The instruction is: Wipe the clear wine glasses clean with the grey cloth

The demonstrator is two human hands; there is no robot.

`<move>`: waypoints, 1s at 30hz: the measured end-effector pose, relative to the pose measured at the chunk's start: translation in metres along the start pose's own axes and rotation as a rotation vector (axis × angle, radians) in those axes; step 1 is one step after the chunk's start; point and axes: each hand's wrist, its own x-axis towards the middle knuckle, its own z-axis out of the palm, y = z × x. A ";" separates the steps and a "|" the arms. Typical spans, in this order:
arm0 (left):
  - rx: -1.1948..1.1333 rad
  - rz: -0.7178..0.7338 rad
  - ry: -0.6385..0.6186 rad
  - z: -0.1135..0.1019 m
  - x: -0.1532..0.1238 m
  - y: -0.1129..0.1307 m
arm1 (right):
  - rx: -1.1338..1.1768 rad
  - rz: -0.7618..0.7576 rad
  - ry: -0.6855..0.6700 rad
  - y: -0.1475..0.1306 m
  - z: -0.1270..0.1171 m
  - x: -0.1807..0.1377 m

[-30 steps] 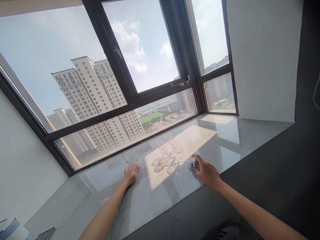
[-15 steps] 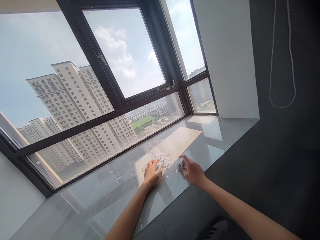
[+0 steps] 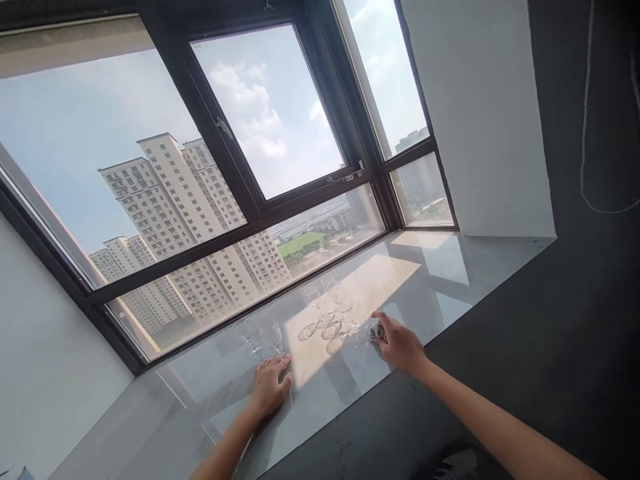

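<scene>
My left hand [image 3: 273, 385] rests low over the sill, its fingers curled at the foot of a clear stemmed wine glass [image 3: 271, 335]. Just left of that glass, another wine glass [image 3: 246, 339] stands upright. My right hand [image 3: 400, 343] is closed around a crumpled greyish-white cloth [image 3: 373, 331] on the sill. Between the hands, farther back, stands a small cluster of clear stemmed glasses [image 3: 333, 300]; they overlap, and their shadows fall across the sunlit patch.
A glossy pale stone windowsill [image 3: 340, 393] runs beneath dark-framed windows [image 3: 215, 250]. Its front edge drops to a dark floor, where part of a shoe [image 3: 457, 463] shows. A white wall column [image 3: 485, 120] borders the right end, with a cord [image 3: 584, 133] hanging beyond.
My left hand has moved left from the cluster with a wine glass, which now stands beside the lone one. My right hand stays on the cloth. The view has shifted somewhat.
</scene>
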 end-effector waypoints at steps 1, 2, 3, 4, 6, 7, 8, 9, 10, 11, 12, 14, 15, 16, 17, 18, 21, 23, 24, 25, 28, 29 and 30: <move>0.033 -0.079 0.006 -0.001 -0.006 -0.019 | -0.004 0.002 0.001 0.000 0.001 0.000; 0.060 -0.151 0.002 -0.002 -0.009 -0.037 | -0.008 0.002 0.002 0.001 0.001 0.000; 0.084 -0.221 0.005 -0.003 -0.011 -0.052 | -0.013 0.002 0.002 0.001 0.001 0.000; 0.103 -0.277 0.006 -0.003 -0.011 -0.064 | -0.016 0.000 0.001 0.001 0.001 0.000; 0.123 -0.346 0.003 -0.003 -0.008 -0.079 | -0.019 -0.001 -0.004 0.001 0.001 0.000; 0.126 -0.360 -0.003 -0.002 -0.006 -0.083 | -0.017 0.001 -0.007 0.000 0.001 0.000; 0.127 -0.368 -0.008 -0.001 -0.004 -0.084 | -0.016 0.003 -0.012 0.000 0.000 0.000; 0.126 -0.373 -0.005 -0.001 -0.004 -0.084 | -0.015 0.006 -0.016 -0.001 0.000 0.000; 0.126 -0.377 0.011 -0.001 -0.005 -0.083 | -0.015 0.008 -0.017 -0.001 -0.001 0.000; 0.123 -0.382 0.047 -0.001 -0.007 -0.081 | -0.015 0.008 -0.015 -0.002 -0.001 0.000; 0.116 -0.381 0.100 -0.002 -0.010 -0.078 | -0.017 0.006 -0.011 -0.002 -0.001 0.000; 0.080 -0.340 0.225 -0.005 -0.019 -0.070 | -0.016 -0.001 -0.002 -0.003 -0.001 0.000; 0.044 -0.291 0.264 -0.006 -0.023 -0.063 | -0.015 -0.004 0.000 -0.003 -0.001 0.001; -0.004 -0.220 0.269 -0.007 -0.026 -0.054 | -0.016 -0.005 0.000 -0.003 -0.001 0.001; -0.061 -0.133 0.244 -0.008 -0.028 -0.041 | -0.017 -0.004 -0.001 -0.004 -0.001 0.001; -0.126 -0.034 0.187 -0.008 -0.028 -0.025 | -0.019 -0.001 -0.002 -0.004 -0.001 0.001; -0.274 0.252 0.033 -0.003 -0.015 0.040 | -0.023 0.017 -0.004 -0.005 -0.002 0.001; -0.304 0.385 -0.026 0.004 0.006 0.090 | -0.022 0.022 -0.003 -0.006 -0.003 0.001; -0.301 0.401 -0.046 0.008 0.019 0.113 | -0.022 0.020 -0.001 -0.006 -0.003 0.001; -0.292 0.385 -0.048 0.012 0.032 0.135 | -0.021 0.017 0.000 -0.007 -0.004 0.001; -0.258 0.226 -0.060 0.023 0.068 0.182 | -0.021 0.019 0.002 -0.008 -0.006 0.001; -0.249 0.199 -0.069 0.025 0.077 0.191 | -0.019 0.024 -0.001 -0.009 -0.006 0.000; -0.239 0.186 -0.076 0.026 0.082 0.198 | -0.015 0.024 -0.004 -0.009 -0.007 0.000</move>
